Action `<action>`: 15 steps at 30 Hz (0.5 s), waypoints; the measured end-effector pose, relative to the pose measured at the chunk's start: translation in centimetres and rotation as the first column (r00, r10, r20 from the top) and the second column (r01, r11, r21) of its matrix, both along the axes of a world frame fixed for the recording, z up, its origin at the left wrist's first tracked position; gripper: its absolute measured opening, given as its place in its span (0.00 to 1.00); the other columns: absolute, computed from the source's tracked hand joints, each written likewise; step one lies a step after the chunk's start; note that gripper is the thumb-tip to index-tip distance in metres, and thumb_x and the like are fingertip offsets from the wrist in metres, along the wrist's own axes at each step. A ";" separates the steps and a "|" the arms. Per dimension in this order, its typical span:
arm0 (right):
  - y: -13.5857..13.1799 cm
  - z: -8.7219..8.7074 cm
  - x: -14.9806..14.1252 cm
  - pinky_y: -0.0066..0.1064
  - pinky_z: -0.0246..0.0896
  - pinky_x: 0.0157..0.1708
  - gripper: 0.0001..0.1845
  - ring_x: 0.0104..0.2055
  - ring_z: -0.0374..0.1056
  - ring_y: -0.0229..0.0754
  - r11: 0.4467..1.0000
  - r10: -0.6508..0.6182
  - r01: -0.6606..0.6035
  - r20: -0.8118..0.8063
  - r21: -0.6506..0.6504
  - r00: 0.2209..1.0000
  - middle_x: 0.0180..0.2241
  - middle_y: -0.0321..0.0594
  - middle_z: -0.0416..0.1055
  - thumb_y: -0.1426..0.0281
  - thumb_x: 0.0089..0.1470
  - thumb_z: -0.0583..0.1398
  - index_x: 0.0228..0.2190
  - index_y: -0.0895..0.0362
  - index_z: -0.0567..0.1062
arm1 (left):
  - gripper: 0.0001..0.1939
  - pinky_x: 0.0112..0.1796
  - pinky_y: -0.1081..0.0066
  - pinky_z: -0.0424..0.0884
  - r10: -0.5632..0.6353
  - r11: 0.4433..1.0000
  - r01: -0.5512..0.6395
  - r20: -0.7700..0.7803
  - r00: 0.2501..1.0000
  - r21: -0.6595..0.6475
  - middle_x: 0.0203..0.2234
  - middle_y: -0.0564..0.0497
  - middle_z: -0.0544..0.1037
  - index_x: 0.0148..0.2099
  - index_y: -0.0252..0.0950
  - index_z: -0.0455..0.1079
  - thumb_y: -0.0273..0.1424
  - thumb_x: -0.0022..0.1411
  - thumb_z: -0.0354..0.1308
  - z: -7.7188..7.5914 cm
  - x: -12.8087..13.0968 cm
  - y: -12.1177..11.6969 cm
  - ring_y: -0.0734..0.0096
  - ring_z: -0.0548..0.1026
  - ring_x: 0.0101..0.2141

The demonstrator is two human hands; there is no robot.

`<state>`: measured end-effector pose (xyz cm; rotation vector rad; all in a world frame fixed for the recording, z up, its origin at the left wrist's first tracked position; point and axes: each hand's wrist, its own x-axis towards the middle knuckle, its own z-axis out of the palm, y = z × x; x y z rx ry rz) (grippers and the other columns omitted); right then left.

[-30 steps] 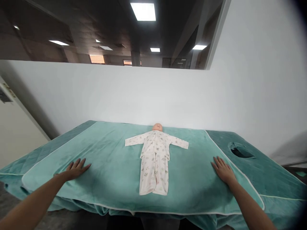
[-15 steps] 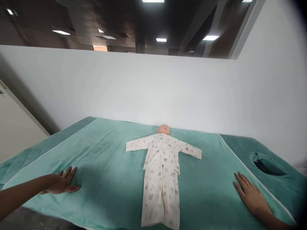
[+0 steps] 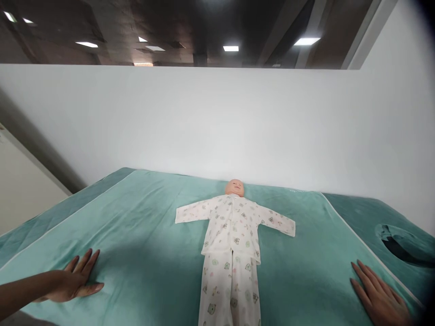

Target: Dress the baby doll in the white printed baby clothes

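A baby doll point(image 3: 235, 187) lies on its back in the middle of a green sheet point(image 3: 142, 253), its head toward the wall. It wears a white long-sleeved top point(image 3: 233, 224) with small printed figures, arms stretched out sideways. Matching white trousers point(image 3: 217, 290) run down to the bottom edge of the view, where their ends are cut off. To the left, my left hand point(image 3: 73, 280) rests on the sheet with fingers spread. My right hand point(image 3: 379, 292) lies flat on the sheet at the lower right. Both hands hold nothing and are well apart from the doll.
A darker green bed cover point(image 3: 363, 213) shows beyond the sheet, with a round opening point(image 3: 404, 249) at the right. Behind the bed rises a white wall point(image 3: 217, 122), topped by a dark window point(image 3: 190, 27). A pale panel point(image 3: 23, 181) stands at the left.
The view has tilted and come closer, so the doll appears larger and the trouser ends are now out of frame. Both hands sit lower and further outward in the picture, still flat on the sheet.
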<state>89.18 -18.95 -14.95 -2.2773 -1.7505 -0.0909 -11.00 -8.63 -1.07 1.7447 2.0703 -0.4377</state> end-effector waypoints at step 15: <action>-0.5 1.7 -1.2 0.55 0.49 0.65 0.39 0.71 0.48 0.56 0.999 0.009 -0.003 0.131 -0.043 0.991 0.72 0.39 0.46 0.48 0.62 0.41 0.69 0.51 0.52 | 0.69 0.58 0.47 0.54 0.032 0.980 -0.031 0.000 0.999 0.196 0.69 0.33 0.45 0.73 0.33 0.48 0.76 0.40 0.43 -1.4 0.9 -1.2 0.32 0.49 0.67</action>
